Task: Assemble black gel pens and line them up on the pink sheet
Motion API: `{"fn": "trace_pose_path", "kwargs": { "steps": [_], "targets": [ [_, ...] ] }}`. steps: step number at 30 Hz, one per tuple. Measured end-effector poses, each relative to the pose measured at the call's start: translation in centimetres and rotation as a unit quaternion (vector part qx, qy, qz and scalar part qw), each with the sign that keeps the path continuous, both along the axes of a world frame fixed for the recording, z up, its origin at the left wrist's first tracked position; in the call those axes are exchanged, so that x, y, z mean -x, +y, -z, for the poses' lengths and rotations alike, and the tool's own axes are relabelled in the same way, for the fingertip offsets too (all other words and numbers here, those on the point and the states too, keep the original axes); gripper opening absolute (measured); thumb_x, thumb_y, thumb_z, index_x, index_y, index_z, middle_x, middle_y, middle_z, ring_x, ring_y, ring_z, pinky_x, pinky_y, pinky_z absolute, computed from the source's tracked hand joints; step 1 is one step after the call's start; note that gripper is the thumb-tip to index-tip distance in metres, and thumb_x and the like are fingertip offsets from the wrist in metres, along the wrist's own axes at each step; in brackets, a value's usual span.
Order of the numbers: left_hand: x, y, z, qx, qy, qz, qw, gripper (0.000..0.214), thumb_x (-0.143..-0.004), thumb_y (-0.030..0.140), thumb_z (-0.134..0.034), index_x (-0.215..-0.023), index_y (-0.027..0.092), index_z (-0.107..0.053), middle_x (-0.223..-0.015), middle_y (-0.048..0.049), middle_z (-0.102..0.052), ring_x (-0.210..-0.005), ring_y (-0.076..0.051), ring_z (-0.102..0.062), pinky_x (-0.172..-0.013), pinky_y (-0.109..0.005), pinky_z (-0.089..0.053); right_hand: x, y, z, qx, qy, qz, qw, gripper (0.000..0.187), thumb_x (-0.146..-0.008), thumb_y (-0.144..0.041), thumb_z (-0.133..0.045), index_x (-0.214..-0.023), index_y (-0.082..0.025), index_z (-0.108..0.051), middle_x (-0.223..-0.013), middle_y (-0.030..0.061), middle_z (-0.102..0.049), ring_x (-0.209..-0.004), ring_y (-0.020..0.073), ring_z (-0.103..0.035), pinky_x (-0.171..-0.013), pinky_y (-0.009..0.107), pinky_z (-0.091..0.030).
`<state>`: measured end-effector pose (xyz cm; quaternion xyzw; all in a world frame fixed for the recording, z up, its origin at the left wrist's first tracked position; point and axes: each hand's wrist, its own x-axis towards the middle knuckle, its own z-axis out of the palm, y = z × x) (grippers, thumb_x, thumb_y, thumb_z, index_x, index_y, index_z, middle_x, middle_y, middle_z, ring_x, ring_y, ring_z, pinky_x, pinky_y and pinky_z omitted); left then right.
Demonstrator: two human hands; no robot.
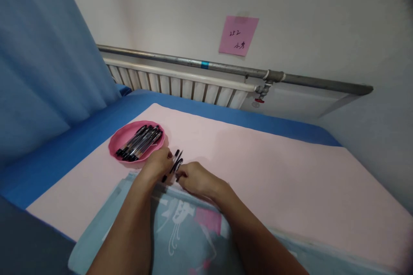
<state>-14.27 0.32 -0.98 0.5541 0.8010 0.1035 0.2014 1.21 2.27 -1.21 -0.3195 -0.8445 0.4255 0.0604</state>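
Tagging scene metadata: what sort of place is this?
Likely a hospital or clinic room: blue curtain at left, a wall radiator under a pipe, and a blue mattress-like pad under a pink sheet.

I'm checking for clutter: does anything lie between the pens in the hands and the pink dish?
Nothing visible does. The left hand and right hand hold the pens right beside the pink dish, with only bare pink cloth between.
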Motion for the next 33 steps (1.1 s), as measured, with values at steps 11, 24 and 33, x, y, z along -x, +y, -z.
{"fn": "trace_pose_path", "kwargs": {
  "steps": [11,24,33],
  "targets": [
    [-0.2,0.0,-0.3,0.002,0.009,0.0,1.0,0.021,-0.072,0.019,-0.048,-0.086,0.014,-0.063,-0.085,-0.0111,-0.068,-0.077,-0.02,-0.06,-0.062,-0.026,-0.038,0.0,-0.2,0.2,0.012,0.021,-0.014,1.0,0.022,-0.072,-0.013,-0.043,-0.075,-0.017,-0.065,-0.062,-0.0008,-0.06,-0.053,0.009,-0.05,-0.049,0.019,-0.034],
    [-0.2,-0.1,-0.3,-0.002,0.0,0.004,1.0,0.021,-0.072,0.018,-0.048,-0.084,0.013,-0.064,-0.081,-0.0104,-0.069,-0.073,-0.018,-0.06,-0.059,-0.024,-0.038,-0.4,2.4,0.9,-0.045,0.014,0.155,0.987,0.024,-0.073,-0.011,-0.044,-0.084,-0.013,-0.065,-0.069,0.0029,-0.063,-0.064,0.0114,-0.054,-0.06,0.021,-0.04],
    [-0.5,-0.3,-0.6,0.001,0.001,0.002,1.0,0.022,-0.075,0.018,-0.046,-0.084,0.012,-0.065,-0.08,-0.0113,-0.068,-0.072,-0.018,-0.061,-0.061,-0.025,-0.039,1.1,3.3,3.5,-0.285,0.003,0.143,0.948,0.037,-0.073,-0.008,-0.044,-0.107,-0.011,-0.058,-0.105,0.012,-0.058,-0.097,0.0203,-0.047,-0.087,0.031,-0.035]
  ]
}}
